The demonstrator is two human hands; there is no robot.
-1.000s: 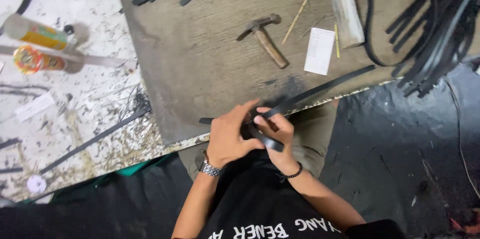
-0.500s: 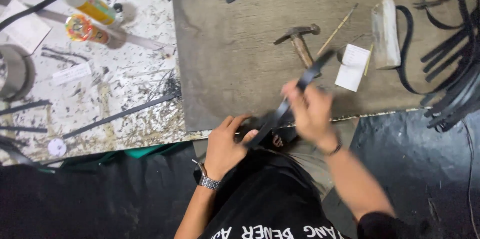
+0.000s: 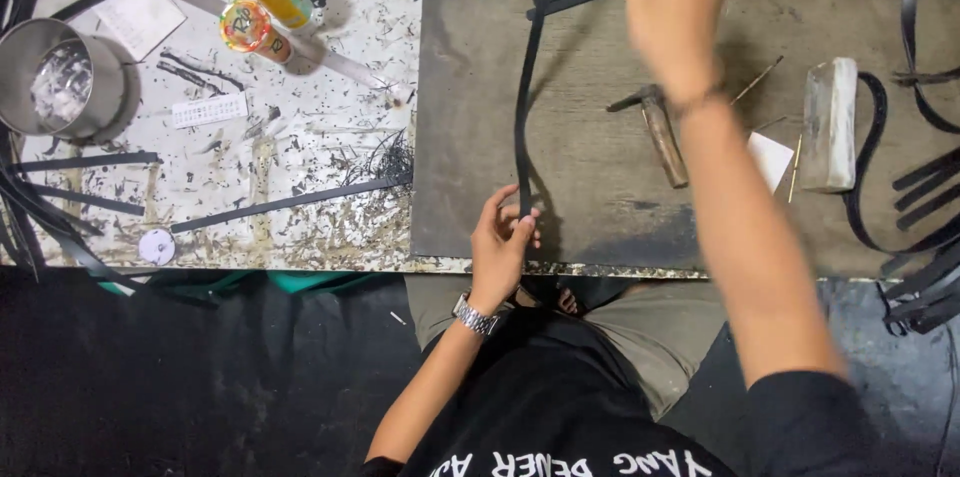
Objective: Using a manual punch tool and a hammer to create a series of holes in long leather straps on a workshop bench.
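Over grey matte board (image 3: 600, 207), both hands (image 3: 505, 237) (image 3: 672, 7) pinch (taut) a thin flat black strip (image 3: 524, 107).

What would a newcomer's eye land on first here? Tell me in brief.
First, the long black strip drawn taut over the dark board: the left hand pinches its lower end at the near edge, and the right hand seems to lift the other end at the top. Next, the hammer lying on the board right of the strip, and the steel cup at far left on the speckled white table.
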